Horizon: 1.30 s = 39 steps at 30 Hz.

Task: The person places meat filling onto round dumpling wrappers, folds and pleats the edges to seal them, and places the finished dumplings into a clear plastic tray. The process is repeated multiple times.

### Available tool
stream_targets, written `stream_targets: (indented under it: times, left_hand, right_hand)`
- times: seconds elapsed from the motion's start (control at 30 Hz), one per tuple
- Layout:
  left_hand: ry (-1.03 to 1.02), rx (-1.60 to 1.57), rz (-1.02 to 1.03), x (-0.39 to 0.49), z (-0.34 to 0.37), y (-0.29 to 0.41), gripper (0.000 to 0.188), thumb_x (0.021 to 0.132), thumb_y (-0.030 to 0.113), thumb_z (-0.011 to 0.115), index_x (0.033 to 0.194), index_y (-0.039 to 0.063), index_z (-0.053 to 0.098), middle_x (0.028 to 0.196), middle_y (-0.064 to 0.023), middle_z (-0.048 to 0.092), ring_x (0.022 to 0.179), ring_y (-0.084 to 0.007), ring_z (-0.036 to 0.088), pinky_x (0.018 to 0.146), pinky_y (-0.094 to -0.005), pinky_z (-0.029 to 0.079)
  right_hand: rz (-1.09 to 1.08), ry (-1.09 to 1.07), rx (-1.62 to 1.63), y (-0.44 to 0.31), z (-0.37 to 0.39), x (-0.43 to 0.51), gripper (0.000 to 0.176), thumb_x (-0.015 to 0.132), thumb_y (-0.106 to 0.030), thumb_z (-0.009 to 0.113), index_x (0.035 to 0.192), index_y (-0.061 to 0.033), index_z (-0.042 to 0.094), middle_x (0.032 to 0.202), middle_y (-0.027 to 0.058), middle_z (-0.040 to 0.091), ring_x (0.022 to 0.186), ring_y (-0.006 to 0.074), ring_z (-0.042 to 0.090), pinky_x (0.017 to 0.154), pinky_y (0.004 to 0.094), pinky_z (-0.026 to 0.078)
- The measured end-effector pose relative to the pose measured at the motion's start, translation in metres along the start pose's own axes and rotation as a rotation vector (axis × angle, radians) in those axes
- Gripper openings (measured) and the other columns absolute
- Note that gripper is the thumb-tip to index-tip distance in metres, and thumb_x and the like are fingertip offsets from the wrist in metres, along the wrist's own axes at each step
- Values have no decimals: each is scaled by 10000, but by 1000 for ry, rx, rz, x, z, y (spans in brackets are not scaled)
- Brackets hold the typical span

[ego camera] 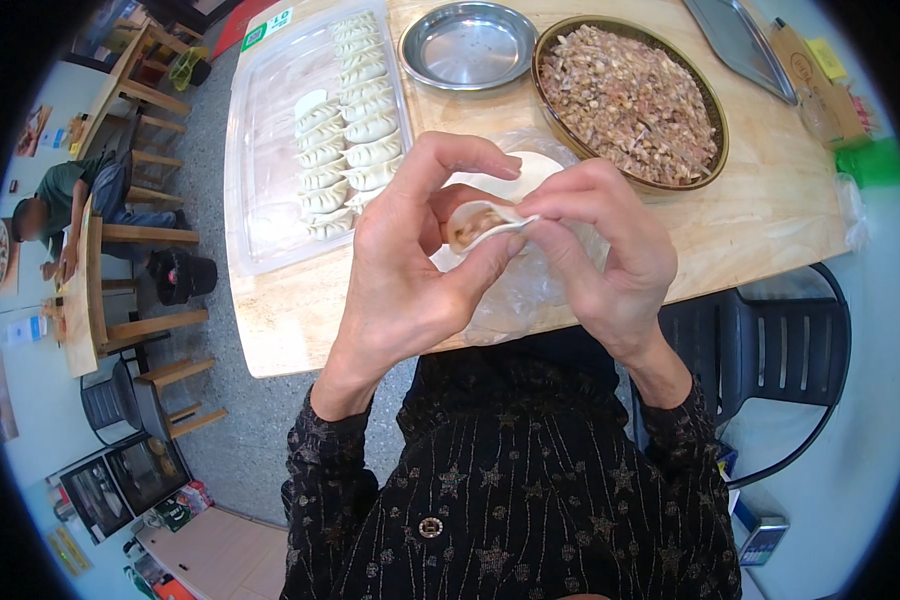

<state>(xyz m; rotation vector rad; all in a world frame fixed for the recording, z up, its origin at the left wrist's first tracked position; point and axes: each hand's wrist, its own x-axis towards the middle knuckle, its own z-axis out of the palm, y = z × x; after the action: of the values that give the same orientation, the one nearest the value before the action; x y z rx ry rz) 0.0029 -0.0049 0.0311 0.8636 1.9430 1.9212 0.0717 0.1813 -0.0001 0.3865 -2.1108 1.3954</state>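
Observation:
A dumpling wrapper with filling (474,226) is held up between both hands, pinched together at its right end and gaping at the left. My left hand (420,255) cups it, thumb along the near edge. My right hand (607,255) pinches the right end between thumb and fingers. Below the hands, round dough wrappers (540,166) lie on clear plastic film (521,300). To the left, pleated dumplings (371,126) stand in two rows in a clear plastic tray (259,165). A large bowl (722,124) beyond my right hand holds chopped filling (630,97), with a utensil partly sunk in it.
A round metal pan (469,49) sits between tray and bowl on the wooden table (780,217). A metal tray (746,45) and a cardboard box (814,90) are at the far right. A black chair (780,352) stands at the near right. Another person sits at a left table.

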Motion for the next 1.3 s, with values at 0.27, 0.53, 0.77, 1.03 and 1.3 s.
stream_targets:
  times: [0.27, 0.53, 0.77, 1.03, 1.3]
  left_hand:
    - [160, 230, 278, 1, -1, -18, 241, 837, -17, 860, 1038, 3, 730, 1126, -152, 724, 1078, -240, 740, 896, -317, 597]
    - [193, 427, 329, 1, -3, -13, 192, 802, 22, 884, 948, 23, 759, 1080, -145, 739, 1034, -274, 745, 858, -357, 582]
    - [211, 433, 360, 2, -1, -19, 195, 782, 28, 894, 917, 32, 753, 1079, -127, 734, 1112, -307, 713, 913, -399, 567]
    - [132, 401, 344, 3, 0, -17, 167, 835, 56, 888, 928, 40, 750, 1111, -108, 729, 1269, -321, 635, 1104, -488, 476]
    - [140, 315, 298, 7, 5, -19, 172, 814, 35, 878, 930, 27, 751, 1002, -90, 715, 1031, -269, 658, 922, -396, 513]
  right_hand:
    - [123, 216, 148, 6, 14, -5, 92, 932, 24, 790, 1013, 13, 747, 957, 90, 710, 846, 191, 669, 741, 303, 530]
    - [62, 191, 76, 8, 14, -4, 79, 934, 28, 787, 994, 14, 738, 947, 93, 706, 843, 194, 668, 734, 306, 522]
    - [55, 217, 78, 7, 14, -5, 83, 928, 38, 788, 988, 15, 736, 949, 97, 707, 847, 203, 674, 742, 313, 529]
    - [15, 163, 41, 9, 11, -4, 94, 921, 36, 787, 995, 5, 737, 944, 100, 699, 849, 218, 679, 741, 320, 528]
    - [-4, 104, 114, 14, 7, -5, 115, 924, 39, 780, 1019, -1, 728, 960, 103, 703, 840, 217, 681, 731, 317, 525]
